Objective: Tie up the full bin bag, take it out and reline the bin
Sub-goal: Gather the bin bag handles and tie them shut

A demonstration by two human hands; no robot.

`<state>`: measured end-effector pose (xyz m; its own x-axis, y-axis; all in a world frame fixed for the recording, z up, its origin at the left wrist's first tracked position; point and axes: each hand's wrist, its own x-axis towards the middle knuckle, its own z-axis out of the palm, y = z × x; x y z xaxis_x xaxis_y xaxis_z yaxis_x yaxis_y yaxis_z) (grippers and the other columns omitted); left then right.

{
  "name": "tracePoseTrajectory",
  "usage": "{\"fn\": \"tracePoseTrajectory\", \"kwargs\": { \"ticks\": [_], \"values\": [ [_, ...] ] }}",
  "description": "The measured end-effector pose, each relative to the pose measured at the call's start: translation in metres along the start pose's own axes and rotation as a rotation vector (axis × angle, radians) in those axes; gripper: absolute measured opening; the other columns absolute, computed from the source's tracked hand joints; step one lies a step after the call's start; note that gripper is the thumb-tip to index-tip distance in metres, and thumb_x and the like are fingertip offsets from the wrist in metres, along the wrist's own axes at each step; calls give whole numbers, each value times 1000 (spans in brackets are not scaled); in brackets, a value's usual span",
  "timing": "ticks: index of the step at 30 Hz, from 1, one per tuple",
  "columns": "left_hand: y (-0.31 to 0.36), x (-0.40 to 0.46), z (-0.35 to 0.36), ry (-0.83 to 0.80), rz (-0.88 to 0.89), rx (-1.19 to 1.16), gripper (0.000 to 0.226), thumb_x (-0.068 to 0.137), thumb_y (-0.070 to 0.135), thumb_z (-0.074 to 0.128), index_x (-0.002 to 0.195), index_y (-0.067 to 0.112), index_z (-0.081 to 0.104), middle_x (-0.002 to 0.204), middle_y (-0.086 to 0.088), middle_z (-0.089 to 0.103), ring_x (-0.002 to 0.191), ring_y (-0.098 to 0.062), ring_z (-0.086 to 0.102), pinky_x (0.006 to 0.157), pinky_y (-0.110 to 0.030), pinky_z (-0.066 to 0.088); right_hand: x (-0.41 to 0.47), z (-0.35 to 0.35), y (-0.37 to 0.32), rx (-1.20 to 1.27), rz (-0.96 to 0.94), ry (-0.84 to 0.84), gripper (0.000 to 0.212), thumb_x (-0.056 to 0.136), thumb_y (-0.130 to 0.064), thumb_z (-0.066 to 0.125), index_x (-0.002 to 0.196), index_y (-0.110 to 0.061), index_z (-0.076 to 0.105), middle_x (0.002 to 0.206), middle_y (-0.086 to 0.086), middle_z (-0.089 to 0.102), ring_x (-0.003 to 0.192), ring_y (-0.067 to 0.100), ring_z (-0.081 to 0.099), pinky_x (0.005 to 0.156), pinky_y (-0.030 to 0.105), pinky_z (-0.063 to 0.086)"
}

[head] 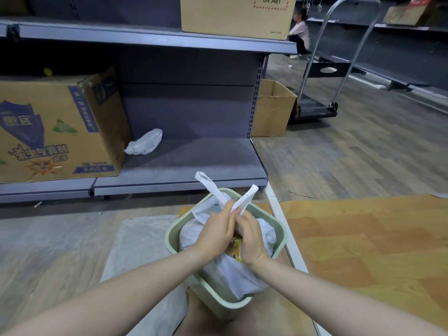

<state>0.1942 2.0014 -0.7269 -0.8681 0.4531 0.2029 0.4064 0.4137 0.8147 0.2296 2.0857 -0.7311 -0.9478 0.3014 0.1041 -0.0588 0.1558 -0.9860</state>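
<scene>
Head view: wood-pattern floor (363, 154) in a shop aisle, grey shelving (184, 161) ahead. On the bottom shelf lie a printed carton (55, 132) and a loose white bag (144, 142); a trolley (317, 103) stands beyond. The pale green bin (173, 238) stands on the floor, full bin bag (232, 272) inside. Left hand (215, 232) and right hand (251, 237) each pinch a bag handle above it, grip closed.

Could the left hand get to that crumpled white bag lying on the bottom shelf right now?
Probably not yet. The left hand grips a handle of the full bag in the bin. Nothing blocks the way to the spare bag, but it lies well beyond.
</scene>
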Motion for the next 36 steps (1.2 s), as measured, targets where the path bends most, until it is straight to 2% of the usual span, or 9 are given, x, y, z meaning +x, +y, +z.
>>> {"fn": "tracePoseTrajectory", "kwargs": {
  "ticks": [4,12,17,20,22,24,27,31,36],
  "values": [
    [6,-5,-4,2,-24,-142,11,91,35,41,93,24,39,69,-9,59,67,-30,58,67,-48,48,-3,0,-5,-89,51,-22,47,73,-61,53,59,-18,39,54,-5,42,59,16,41,59,34,34],
    [-19,5,2,-55,140,-76,47,86,21,48,115,52,26,80,-18,66,74,-29,63,68,-46,51,7,-5,11,97,124,8,37,90,-9,56,57,-12,40,39,-11,42,42,2,41,48,20,33],
    [-24,1,5,-91,217,-104,51,79,15,44,127,25,30,52,12,50,52,-10,47,55,-29,40,0,-5,12,104,-55,45,29,85,-22,62,84,6,54,64,11,61,59,13,62,55,22,45],
    [-20,1,-1,-143,248,-169,51,84,12,42,132,16,26,68,22,57,65,-5,57,64,-24,44,1,-4,16,84,-149,124,40,77,-40,64,108,-22,47,99,19,59,87,28,65,74,32,52],
    [-18,1,-9,-196,261,-279,59,88,4,44,138,23,18,81,16,64,72,-2,60,71,-17,44,2,-5,16,33,-205,154,33,79,-38,62,106,-27,46,109,12,55,98,20,60,84,27,48],
    [-21,1,-19,-226,212,-443,77,90,1,51,142,39,8,71,-3,63,64,-13,60,70,-20,44,1,-7,11,73,-197,113,8,88,-23,59,90,-16,55,89,-6,62,82,3,60,74,16,45],
    [-24,-3,-33,-289,112,-576,101,87,1,61,141,56,-3,59,-29,45,54,-37,42,64,-39,37,-2,-10,7,75,-194,21,32,96,-10,47,65,-15,52,56,-12,55,58,1,50,58,12,41],
    [-27,-4,-41,-345,-6,-625,114,84,-9,61,137,56,-17,63,-10,65,58,-17,64,63,-25,54,2,-17,3,125,-144,-33,34,96,-5,47,63,-13,52,50,-15,54,53,-4,50,56,9,40],
    [-27,1,-43,-232,-155,-668,120,81,-12,62,142,41,-26,78,-6,73,69,-18,71,66,-22,55,9,-29,-16,207,-44,-296,32,95,0,43,68,-5,58,54,-11,61,56,-1,58,58,8,45]
  ]
}}
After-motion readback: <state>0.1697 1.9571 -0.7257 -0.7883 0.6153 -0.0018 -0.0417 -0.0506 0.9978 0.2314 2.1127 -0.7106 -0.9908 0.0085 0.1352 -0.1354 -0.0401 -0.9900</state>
